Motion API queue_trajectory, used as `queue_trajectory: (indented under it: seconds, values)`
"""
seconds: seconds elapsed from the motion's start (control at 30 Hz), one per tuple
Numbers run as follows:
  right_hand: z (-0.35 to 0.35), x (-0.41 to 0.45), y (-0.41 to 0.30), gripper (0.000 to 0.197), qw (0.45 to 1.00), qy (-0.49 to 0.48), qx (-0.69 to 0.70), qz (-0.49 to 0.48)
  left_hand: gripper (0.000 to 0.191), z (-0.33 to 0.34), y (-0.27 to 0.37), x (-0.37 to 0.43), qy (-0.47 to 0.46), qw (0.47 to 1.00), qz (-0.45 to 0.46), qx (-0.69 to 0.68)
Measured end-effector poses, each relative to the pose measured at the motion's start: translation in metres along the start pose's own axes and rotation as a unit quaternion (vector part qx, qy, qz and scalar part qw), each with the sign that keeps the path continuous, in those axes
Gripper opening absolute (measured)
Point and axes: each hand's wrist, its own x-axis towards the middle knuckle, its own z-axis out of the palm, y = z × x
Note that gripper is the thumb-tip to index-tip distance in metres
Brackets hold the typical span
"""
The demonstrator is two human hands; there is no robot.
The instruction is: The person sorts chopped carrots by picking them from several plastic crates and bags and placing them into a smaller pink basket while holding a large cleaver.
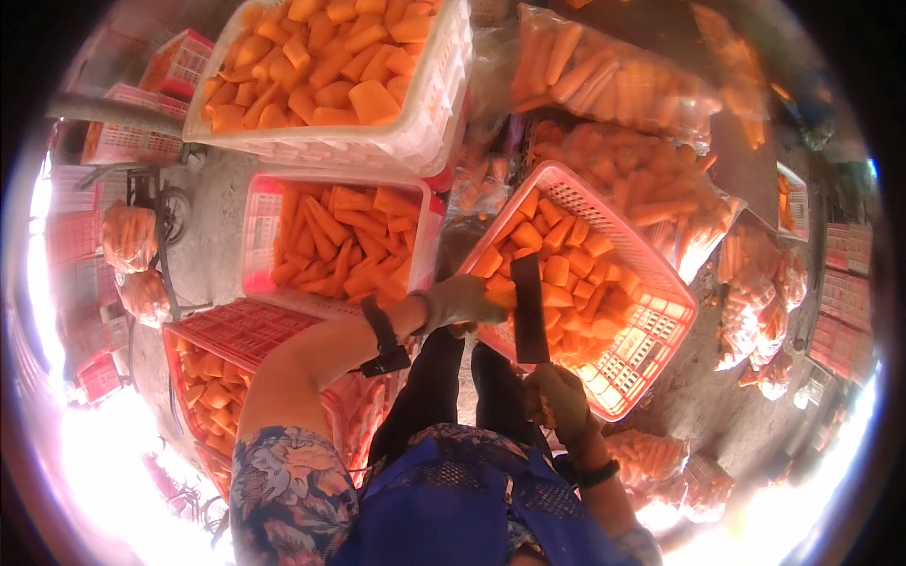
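Observation:
My gloved left hand (466, 301) grips a carrot (501, 291) over the near left corner of a pink plastic crate (676, 304). In my right hand (559, 403), also gloved, is the handle of a cleaver (529, 308) with a dark, broad blade. The blade points away from me and stands across the carrot's right side; whether it touches the carrot I cannot tell. Cut carrot chunks (566, 272) fill much of this crate, while part of its right wall shows bare. My fingers hide most of the held carrot.
A pink crate of long carrot pieces (347, 240) stands left, with a white crate of chunks (396, 134) behind it. Red crates (241, 329) rise by my left arm. Bagged carrots (616, 78) lie beyond the right crate, more bags (757, 297) farther right. A wheeled cart (170, 212) stands far left.

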Motion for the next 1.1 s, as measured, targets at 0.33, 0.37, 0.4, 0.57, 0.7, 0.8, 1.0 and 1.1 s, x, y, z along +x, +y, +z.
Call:
queue_trajectory:
  seconds: [0.33, 0.37, 0.4, 0.57, 0.7, 0.8, 1.0, 1.1]
  values:
    - [-0.04, 0.037, 0.006, 0.046, 0.96, 0.136, 0.196, -0.146, 0.055, -0.035, -0.047, -0.01, 0.292, 0.925, 0.243, 0.014]
    - [-0.037, 0.033, 0.005, 0.046, 0.967, 0.132, 0.163, -0.146, 0.053, -0.047, -0.074, -0.005, 0.354, 0.892, 0.281, -0.004]
    - [-0.039, 0.035, 0.01, 0.047, 0.968, 0.108, 0.177, -0.142, 0.051, -0.066, -0.09, -0.01, 0.42, 0.864, 0.259, 0.099]
    - [-0.023, 0.053, 0.027, 0.047, 0.969, 0.123, 0.175, -0.12, 0.036, -0.129, -0.185, 0.012, 0.392, 0.837, 0.145, 0.354]
    - [-0.007, 0.057, 0.036, 0.031, 0.971, 0.183, 0.021, -0.155, 0.03, -0.148, -0.173, 0.053, 0.291, 0.918, 0.139, 0.232]
    - [-0.017, 0.058, 0.038, 0.029, 0.963, 0.164, 0.205, -0.066, 0.03, -0.155, -0.171, 0.082, 0.25, 0.954, 0.112, 0.118]
    - [-0.006, 0.058, 0.045, 0.031, 0.963, 0.181, -0.078, -0.183, 0.038, -0.155, -0.185, 0.121, 0.322, 0.86, 0.096, 0.384]
    - [-0.003, 0.06, 0.044, 0.033, 0.98, 0.167, 0.03, -0.102, 0.048, -0.152, -0.22, 0.14, 0.331, 0.903, 0.019, 0.274]
